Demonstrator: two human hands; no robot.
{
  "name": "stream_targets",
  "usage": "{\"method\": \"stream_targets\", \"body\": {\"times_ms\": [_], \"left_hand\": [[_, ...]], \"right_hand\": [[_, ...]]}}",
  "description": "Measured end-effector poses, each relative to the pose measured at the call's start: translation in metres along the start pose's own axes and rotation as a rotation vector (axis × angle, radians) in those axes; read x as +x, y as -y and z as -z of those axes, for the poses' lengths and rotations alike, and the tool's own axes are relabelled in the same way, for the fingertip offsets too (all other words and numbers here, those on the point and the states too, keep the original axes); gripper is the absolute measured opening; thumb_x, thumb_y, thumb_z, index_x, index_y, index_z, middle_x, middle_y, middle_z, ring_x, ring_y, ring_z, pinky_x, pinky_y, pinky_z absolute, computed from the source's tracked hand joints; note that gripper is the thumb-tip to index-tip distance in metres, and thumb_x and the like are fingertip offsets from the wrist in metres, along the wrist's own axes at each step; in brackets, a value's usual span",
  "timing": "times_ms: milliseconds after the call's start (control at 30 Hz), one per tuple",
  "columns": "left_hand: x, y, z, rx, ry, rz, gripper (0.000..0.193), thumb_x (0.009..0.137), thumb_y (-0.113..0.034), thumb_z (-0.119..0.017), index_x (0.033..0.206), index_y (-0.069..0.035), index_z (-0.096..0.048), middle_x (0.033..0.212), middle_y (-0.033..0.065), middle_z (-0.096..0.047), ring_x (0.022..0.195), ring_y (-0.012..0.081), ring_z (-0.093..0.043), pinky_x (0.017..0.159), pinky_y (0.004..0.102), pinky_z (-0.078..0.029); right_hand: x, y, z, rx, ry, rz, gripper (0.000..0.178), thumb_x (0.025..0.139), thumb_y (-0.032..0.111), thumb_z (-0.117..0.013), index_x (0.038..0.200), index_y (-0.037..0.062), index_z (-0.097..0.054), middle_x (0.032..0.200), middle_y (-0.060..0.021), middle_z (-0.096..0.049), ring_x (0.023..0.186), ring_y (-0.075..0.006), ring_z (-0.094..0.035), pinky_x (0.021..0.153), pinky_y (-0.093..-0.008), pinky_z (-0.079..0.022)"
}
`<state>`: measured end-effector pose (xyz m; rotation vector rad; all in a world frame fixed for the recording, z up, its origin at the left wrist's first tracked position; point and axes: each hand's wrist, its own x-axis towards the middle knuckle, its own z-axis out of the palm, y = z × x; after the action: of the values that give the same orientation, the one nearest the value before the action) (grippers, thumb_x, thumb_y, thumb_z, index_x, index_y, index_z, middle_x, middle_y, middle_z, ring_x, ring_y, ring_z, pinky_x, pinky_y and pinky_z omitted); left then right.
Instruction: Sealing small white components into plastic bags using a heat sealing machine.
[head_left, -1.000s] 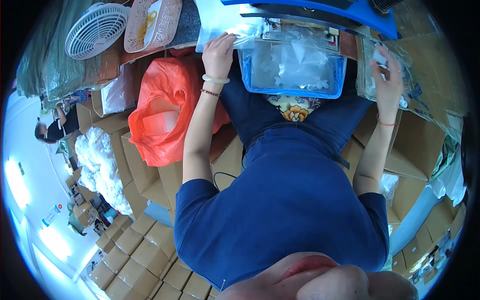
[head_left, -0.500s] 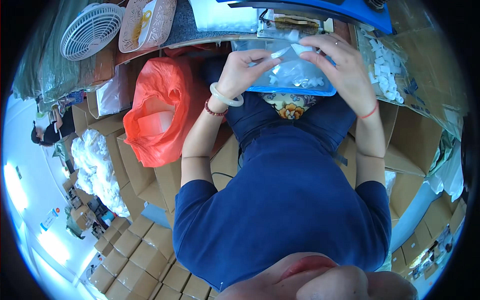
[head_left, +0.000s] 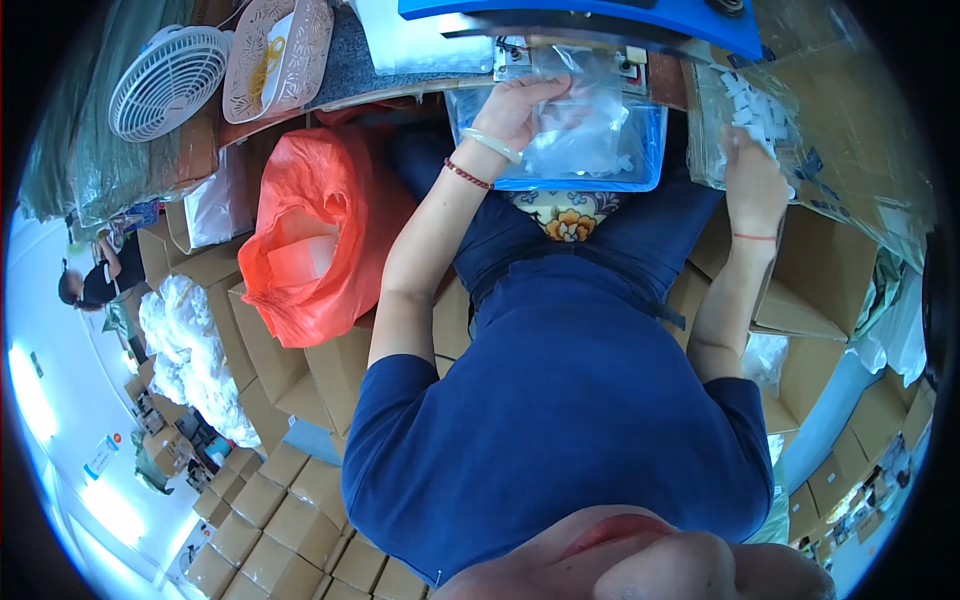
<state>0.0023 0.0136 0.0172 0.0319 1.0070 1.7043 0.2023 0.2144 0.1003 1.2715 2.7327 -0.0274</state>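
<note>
Left hand (head_left: 527,106): thumb and fingers pinched together on a clear plastic bag (head_left: 582,118), held above a blue bin (head_left: 655,150). Right hand (head_left: 756,182): fingers bent, beside small white pieces (head_left: 762,108); whether it grips one cannot be told. Farther left: counter (head_left: 347,72), pink openwork basket (head_left: 312,78), white fan (head_left: 168,85).

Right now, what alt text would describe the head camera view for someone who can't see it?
A person's left hand holds a clear plastic bag over a blue bin, while the right hand is beside a pile of small white pieces. An orange-red bag and a white fan are at left.
</note>
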Motion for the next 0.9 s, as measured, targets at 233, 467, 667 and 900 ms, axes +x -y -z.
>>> {"method": "stream_targets", "body": {"times_ms": [233,467,667,900], "left_hand": [[-0.008,-0.043,0.049,0.99,-0.528,-0.726,0.027,0.086,-0.019,-0.074,0.103,0.001,-0.07,0.091,0.0102,-0.073,0.081,0.0169,-0.069,0.076,0.0323,-0.054],[-0.037,-0.03,0.117,1.745,-0.514,-1.025,0.023,0.083,-0.007,-0.07,0.105,-0.006,-0.072,0.107,0.0091,-0.072,0.106,0.0254,-0.067,0.095,0.037,-0.05],[-0.079,-0.038,0.03,1.029,-0.45,-0.646,0.019,0.082,-0.011,-0.078,0.098,0.0,-0.075,0.089,0.0034,-0.074,0.08,0.005,-0.062,0.075,0.0206,-0.05],[-0.087,-0.025,-0.008,0.916,-0.262,-0.562,0.02,0.083,-0.013,-0.077,0.097,0.001,-0.074,0.086,0.004,-0.073,0.078,0.0049,-0.062,0.072,0.0201,-0.05]], "right_hand": [[0.032,-0.035,-0.071,0.518,-0.258,0.296,0.03,0.089,0.012,-0.064,0.119,0.0082,-0.063,0.112,-0.0151,-0.064,0.085,-0.0315,-0.065,0.074,-0.0398,-0.05],[0.016,-0.015,-0.021,0.705,-0.483,0.157,0.025,0.089,0.019,-0.071,0.112,0.0073,-0.069,0.11,-0.0034,-0.068,0.083,-0.0128,-0.062,0.072,-0.026,-0.049],[-0.031,0.06,-0.025,1.228,-0.108,0.502,0.024,0.087,0.005,-0.071,0.111,0.0055,-0.069,0.108,-0.0033,-0.069,0.085,-0.0087,-0.061,0.073,-0.0236,-0.051],[-0.031,0.1,0.036,1.201,-0.304,0.65,0.017,0.086,0.01,-0.074,0.102,0.0045,-0.072,0.095,-0.0041,-0.07,0.081,-0.0112,-0.063,0.071,-0.026,-0.049]]}}
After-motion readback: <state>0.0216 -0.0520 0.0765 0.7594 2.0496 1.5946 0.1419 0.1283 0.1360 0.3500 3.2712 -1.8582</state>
